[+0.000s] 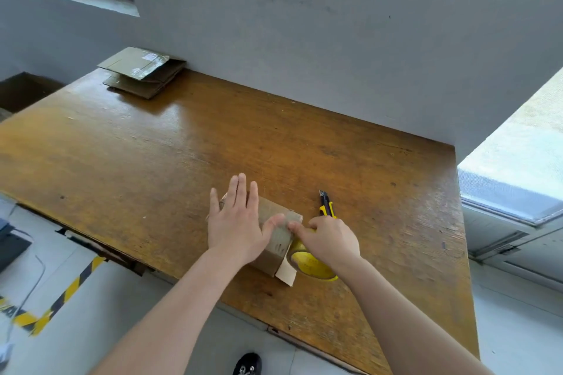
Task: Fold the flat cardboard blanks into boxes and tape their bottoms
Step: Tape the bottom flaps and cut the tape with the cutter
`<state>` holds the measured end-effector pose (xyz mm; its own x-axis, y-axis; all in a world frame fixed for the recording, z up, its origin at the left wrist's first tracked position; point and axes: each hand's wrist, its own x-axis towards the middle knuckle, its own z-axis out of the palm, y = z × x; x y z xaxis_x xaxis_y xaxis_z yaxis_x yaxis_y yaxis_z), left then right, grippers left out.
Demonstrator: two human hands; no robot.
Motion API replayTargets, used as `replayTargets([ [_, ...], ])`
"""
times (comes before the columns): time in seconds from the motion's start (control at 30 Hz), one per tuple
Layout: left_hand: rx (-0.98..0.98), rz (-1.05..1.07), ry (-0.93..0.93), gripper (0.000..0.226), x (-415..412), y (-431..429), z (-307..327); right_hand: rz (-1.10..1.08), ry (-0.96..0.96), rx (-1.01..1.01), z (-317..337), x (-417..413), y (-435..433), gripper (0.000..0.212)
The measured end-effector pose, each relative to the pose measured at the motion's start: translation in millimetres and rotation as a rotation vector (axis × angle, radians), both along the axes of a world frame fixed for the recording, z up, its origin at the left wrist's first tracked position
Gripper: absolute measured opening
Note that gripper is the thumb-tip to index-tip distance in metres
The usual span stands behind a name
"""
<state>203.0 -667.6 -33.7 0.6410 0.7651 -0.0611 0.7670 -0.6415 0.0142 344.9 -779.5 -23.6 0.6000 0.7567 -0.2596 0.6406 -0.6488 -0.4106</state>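
Observation:
A small brown cardboard box [278,239] lies on the wooden table [152,146] near its front edge. My left hand [236,219] presses flat on top of the box, fingers spread, thumb on the box's right end. My right hand [330,240] grips a yellow tape roll [313,266] against the box's right end, its index finger touching the cardboard beside my left thumb. A light flap [286,274] sticks out at the box's near corner. A stack of flat cardboard blanks [143,71] lies at the table's far left, against the wall.
A yellow and black utility knife [326,204] lies on the table just behind my right hand, blade out. A grey wall runs along the table's far edge. Yellow-black hazard tape [61,298] marks the floor at the left. A shoe tip [248,364] shows below.

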Motion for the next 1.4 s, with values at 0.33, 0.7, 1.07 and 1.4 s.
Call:
replayTargets([
  [0.33,-0.095,-0.164,0.022,0.088,-37.4,58.7,-24.4,0.136,0.465,0.126,-12.1,-32.7,4.1,0.039],
  [0.7,-0.045,-0.294,0.033,0.088,-38.7,68.8,-29.0,0.087,0.477,-0.07,-34.2,-44.5,-11.3,0.06],
  [1.07,-0.03,-0.335,0.011,0.084,-39.2,79.2,-33.1,0.036,0.461,-0.115,-41.8,-49.5,-1.6,0.049],
  [1.4,0.216,-0.096,-0.292,0.047,-41.4,12.5,-8.7,0.14,0.296,-0.212,-45.7,-54.3,32.6,0.042],
])
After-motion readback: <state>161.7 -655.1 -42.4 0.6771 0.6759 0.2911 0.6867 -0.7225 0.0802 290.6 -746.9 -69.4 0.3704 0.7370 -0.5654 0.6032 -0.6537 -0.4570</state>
